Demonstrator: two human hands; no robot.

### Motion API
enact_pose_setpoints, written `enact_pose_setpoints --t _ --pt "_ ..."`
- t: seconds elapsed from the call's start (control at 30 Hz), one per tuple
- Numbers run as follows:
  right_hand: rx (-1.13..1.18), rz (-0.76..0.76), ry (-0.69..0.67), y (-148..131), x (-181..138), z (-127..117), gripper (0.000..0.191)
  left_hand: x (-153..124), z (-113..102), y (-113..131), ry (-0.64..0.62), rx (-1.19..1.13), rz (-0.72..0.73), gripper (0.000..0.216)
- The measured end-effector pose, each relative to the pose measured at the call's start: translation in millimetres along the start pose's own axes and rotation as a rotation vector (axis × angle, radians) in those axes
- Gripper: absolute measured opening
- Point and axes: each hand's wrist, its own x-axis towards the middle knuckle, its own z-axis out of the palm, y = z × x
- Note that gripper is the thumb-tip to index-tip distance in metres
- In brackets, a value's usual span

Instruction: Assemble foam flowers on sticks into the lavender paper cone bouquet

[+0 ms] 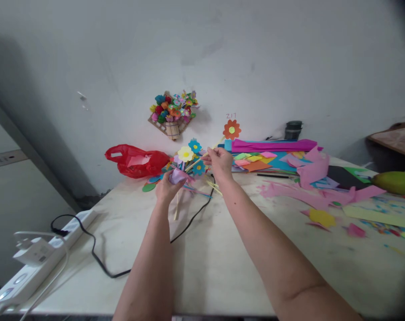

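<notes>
My right hand (pixel 220 161) is closed on the pale thin stem (pixel 197 162) of an orange paper flower (pixel 232 129) with a yellow centre. The bloom sticks out up and right beyond my fingers, and the stem's lower end slants down toward my left hand (pixel 167 186). That hand is curled around a piece of lilac paper (pixel 177 176). Just beyond it are a cream paper flower (pixel 185 154) and blue paper flowers (pixel 195 146). Whether the lilac paper wraps their stems is hidden by my fingers.
Behind my left hand lies a red plastic bag (pixel 140 162). A black cable (pixel 100 265) runs across the table from a white power strip (pixel 51 254). Coloured paper sheets (pixel 259 165) and pink scraps (pixel 309 194) spread rightward. A flower basket (pixel 172 129) hangs on the wall.
</notes>
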Motion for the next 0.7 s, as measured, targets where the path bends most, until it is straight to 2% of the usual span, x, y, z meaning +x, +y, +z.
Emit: enact_pose_setpoints --t 0.53,0.7 --pt "-0.103 -0.027 0.032 0.3 0.8 -1.5 0.021 0.2 4.2 -1.3 -0.044 0.02 0.111 0.073" --pt "-0.121 -0.012 0.039 -5.5 2.8 -7.6 0.019 0.9 -0.2 -3.8 -0.044 -0.008 0.069 0.076"
